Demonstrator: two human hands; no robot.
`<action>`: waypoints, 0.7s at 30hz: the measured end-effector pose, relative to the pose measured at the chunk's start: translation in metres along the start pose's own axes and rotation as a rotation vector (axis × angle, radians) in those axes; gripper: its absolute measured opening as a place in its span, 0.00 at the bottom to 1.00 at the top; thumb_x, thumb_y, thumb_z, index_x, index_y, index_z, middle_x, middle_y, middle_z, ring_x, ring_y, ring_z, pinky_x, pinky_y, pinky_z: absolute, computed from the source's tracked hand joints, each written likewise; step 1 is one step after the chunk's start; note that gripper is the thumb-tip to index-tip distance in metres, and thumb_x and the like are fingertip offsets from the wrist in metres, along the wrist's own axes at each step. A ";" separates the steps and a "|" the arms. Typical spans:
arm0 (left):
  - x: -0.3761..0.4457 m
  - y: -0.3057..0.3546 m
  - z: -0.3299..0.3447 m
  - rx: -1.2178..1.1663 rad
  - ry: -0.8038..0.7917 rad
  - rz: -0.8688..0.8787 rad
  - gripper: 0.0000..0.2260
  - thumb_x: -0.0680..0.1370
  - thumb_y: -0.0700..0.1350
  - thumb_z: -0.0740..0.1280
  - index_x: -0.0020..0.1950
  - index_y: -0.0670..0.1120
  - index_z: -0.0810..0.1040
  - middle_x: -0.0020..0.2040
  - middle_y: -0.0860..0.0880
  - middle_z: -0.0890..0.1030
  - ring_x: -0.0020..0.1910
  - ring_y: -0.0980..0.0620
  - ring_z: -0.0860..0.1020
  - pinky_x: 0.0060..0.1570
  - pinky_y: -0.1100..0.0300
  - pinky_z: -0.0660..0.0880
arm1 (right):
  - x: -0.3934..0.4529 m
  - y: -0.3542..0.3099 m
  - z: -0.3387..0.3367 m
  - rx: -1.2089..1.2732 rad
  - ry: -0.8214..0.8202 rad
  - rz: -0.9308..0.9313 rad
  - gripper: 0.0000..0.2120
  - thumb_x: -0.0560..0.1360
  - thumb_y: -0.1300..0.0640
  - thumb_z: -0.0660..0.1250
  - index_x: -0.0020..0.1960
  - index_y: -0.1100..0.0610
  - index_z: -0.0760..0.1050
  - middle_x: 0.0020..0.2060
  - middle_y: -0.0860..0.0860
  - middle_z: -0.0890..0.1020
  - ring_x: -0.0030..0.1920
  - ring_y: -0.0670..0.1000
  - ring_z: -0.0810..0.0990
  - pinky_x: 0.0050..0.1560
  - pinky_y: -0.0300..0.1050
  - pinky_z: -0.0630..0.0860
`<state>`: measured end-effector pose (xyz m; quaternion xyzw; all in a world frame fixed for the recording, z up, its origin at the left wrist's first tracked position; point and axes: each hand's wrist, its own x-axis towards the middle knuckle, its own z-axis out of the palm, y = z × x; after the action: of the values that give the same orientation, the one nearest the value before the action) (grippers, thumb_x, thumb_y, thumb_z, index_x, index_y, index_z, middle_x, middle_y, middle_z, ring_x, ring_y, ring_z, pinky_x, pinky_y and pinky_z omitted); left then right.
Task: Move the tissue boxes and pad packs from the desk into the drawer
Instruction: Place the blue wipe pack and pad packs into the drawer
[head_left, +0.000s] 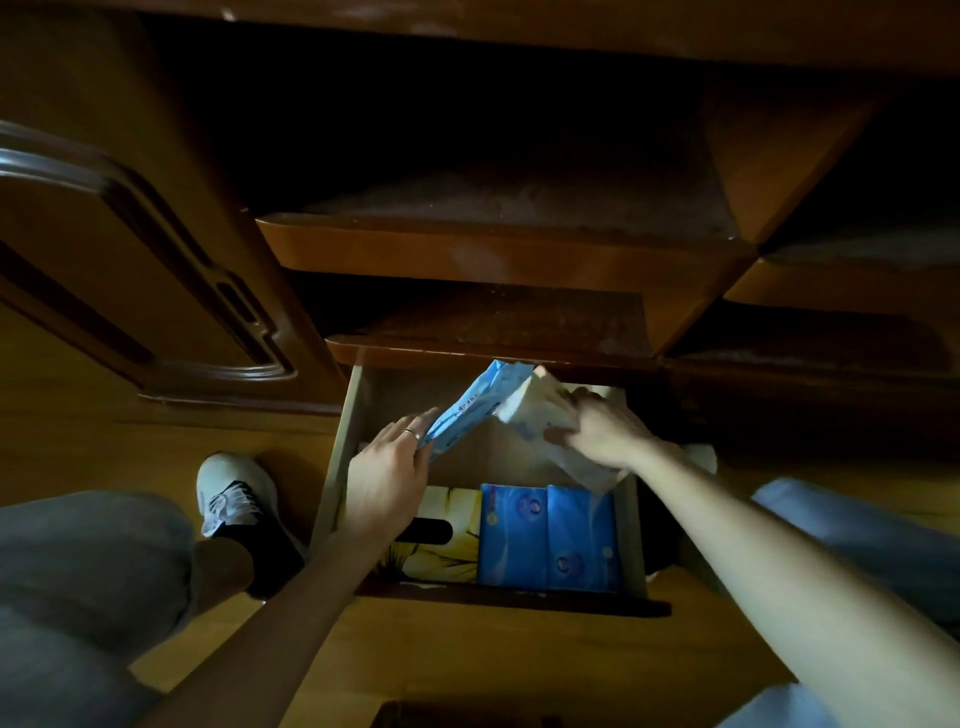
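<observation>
The bottom drawer (332, 467) stands pulled out over the floor. My left hand (387, 470) holds a light blue pad pack (467, 408) by its lower end, tilted up to the right. My right hand (597, 431) grips a white pack (540, 415) tilted the other way. The two packs meet at their tops above the drawer's back half. In the front of the drawer lie a yellow flowered tissue box (447, 530) and two blue packs (550, 540) side by side.
Two dusty wooden shelves (509, 254) jut out above the drawer. A cabinet door (130, 260) stands at the left. My knees and a grey shoe (234, 493) rest on the wooden floor on both sides of the drawer.
</observation>
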<state>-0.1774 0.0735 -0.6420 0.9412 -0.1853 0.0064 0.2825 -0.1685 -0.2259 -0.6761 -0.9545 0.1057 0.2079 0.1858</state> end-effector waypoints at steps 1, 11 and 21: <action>0.000 0.003 0.001 -0.008 0.009 0.021 0.18 0.81 0.39 0.67 0.72 0.44 0.76 0.64 0.45 0.82 0.60 0.48 0.81 0.49 0.54 0.83 | -0.008 0.005 -0.009 0.025 0.018 0.053 0.32 0.73 0.34 0.70 0.66 0.56 0.72 0.56 0.53 0.79 0.52 0.56 0.80 0.40 0.46 0.70; 0.017 0.039 0.056 0.160 -0.132 0.231 0.23 0.80 0.45 0.68 0.75 0.49 0.72 0.69 0.47 0.79 0.62 0.49 0.81 0.49 0.55 0.80 | -0.082 0.075 -0.041 0.273 0.098 0.375 0.43 0.67 0.28 0.68 0.71 0.55 0.68 0.66 0.55 0.77 0.62 0.57 0.78 0.56 0.53 0.76; 0.041 0.051 0.131 0.314 -0.355 0.200 0.33 0.79 0.42 0.69 0.81 0.46 0.58 0.80 0.45 0.63 0.78 0.47 0.64 0.72 0.50 0.68 | -0.077 0.098 0.007 0.466 0.208 0.583 0.35 0.69 0.34 0.68 0.66 0.54 0.67 0.39 0.43 0.67 0.33 0.47 0.72 0.27 0.42 0.67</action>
<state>-0.1689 -0.0499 -0.7202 0.9368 -0.3211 -0.1022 0.0939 -0.2675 -0.3027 -0.6788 -0.8325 0.4353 0.1243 0.3193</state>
